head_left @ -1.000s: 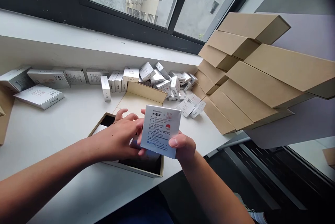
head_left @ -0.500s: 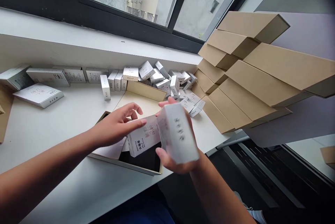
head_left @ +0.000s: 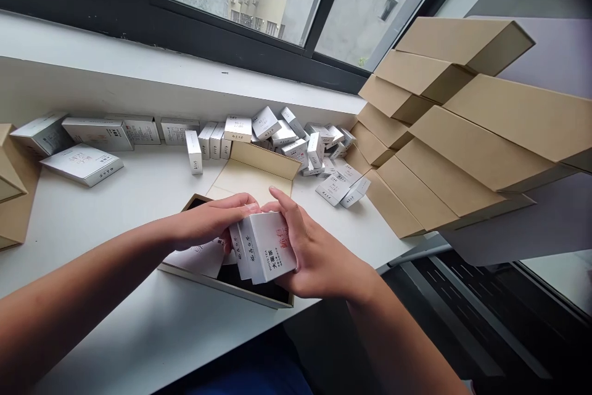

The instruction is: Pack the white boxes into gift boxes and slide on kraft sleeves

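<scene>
Above the open case (head_left: 259, 296), two cartons (head_left: 271, 250) sit face to face, the left hand (head_left: 211, 222) and right hand (head_left: 320, 253) closed round opposite sides, their grip likely keeping the pair together.

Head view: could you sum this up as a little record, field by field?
Held cartons: two visible, white, side by side, offset
Left hand: on their upper left
Right hand: around their right side
Box: open, below the hands, another carton in its left part
Loose cartons: toward the far side of the table
Tan boxes: stacked at the right
</scene>
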### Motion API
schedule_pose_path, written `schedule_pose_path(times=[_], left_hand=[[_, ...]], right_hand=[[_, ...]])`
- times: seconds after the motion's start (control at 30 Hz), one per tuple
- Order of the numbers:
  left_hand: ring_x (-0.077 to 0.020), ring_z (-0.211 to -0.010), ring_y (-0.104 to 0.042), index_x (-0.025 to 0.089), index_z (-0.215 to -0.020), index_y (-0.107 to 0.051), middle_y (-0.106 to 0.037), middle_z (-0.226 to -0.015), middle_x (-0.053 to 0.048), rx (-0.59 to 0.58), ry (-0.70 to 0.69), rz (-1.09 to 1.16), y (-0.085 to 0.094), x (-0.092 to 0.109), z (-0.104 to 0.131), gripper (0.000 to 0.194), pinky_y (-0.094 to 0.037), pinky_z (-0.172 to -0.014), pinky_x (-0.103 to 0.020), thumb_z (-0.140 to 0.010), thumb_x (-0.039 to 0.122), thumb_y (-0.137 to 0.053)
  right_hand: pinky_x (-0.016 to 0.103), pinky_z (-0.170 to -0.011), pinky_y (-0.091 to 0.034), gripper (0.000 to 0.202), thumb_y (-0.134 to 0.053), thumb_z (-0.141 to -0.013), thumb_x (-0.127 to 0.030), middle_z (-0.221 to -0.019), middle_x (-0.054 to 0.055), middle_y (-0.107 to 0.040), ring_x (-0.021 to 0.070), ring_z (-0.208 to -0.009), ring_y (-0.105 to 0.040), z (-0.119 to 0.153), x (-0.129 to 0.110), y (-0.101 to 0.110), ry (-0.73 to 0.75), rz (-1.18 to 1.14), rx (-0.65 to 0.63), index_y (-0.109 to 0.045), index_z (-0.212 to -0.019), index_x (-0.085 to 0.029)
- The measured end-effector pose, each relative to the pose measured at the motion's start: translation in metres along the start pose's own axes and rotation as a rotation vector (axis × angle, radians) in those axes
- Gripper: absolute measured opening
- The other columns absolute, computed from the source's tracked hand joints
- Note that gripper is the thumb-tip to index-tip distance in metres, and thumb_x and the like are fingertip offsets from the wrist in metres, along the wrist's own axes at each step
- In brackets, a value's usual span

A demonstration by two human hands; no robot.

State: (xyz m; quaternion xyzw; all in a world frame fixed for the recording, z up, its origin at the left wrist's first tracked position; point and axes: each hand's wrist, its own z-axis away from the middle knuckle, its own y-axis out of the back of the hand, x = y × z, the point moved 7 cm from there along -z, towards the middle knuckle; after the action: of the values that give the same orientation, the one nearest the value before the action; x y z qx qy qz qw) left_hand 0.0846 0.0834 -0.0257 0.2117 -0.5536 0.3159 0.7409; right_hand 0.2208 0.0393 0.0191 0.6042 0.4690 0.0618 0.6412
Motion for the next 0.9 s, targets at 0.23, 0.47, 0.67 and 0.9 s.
schedule_pose_path(times=[0.23, 0.47, 0.67, 0.9], left_hand=[[-0.0235, -0.092, -0.064, 0.022, -0.113, -0.063, -0.069, -0.101, -0.006, 0.247, -0.134, -0.638, 0.035, 0.026, 0.013, 0.053, -0.052, -0.083, -0.037, -0.092, 0.067, -0.044], [-0.0338, -0.141, -0.039, 0.023, -0.136, -0.055, -0.054, -0.147, -0.011, 0.461, -0.114, -0.993, 0.086, 0.007, 0.003, 0.071, -0.037, -0.113, -0.046, -0.085, 0.072, -0.049], [-0.0349, -0.137, -0.048, 0.021, -0.148, -0.045, -0.048, -0.154, -0.016, 0.278, 0.229, -0.860, 0.092, -0.023, -0.003, 0.088, -0.038, -0.112, -0.046, -0.084, 0.081, -0.036], [-0.0287, -0.116, -0.063, 0.029, -0.125, -0.065, -0.069, -0.130, -0.005, 0.182, 0.211, -0.831, 0.087, -0.022, -0.003, 0.058, -0.047, -0.098, -0.039, -0.087, 0.068, -0.045]], right_hand=[[0.034, -0.078, -0.046, 0.078, -0.080, -0.067, -0.046, -0.108, 0.008, -0.064, 0.0264, -0.093, -0.061, -0.009, -0.009, -0.009, -0.150, 0.025, -0.205, -0.039, -0.128, -0.021], [0.032, -0.058, -0.037, 0.050, -0.070, -0.068, -0.051, -0.081, 0.005, -0.065, 0.0289, -0.075, -0.061, -0.016, -0.003, -0.010, -0.434, 0.349, -0.447, -0.050, -0.105, -0.024], [0.040, -0.076, -0.043, 0.048, -0.071, -0.062, -0.026, -0.098, 0.012, -0.067, 0.0291, -0.082, -0.064, -0.029, 0.005, -0.027, -0.464, 0.590, -0.521, -0.052, -0.105, -0.017], [0.044, -0.091, -0.040, 0.046, -0.070, -0.062, -0.017, -0.103, 0.012, -0.065, 0.0285, -0.089, -0.063, -0.023, 0.020, -0.024, -0.352, 0.587, -0.484, -0.052, -0.104, -0.017]])
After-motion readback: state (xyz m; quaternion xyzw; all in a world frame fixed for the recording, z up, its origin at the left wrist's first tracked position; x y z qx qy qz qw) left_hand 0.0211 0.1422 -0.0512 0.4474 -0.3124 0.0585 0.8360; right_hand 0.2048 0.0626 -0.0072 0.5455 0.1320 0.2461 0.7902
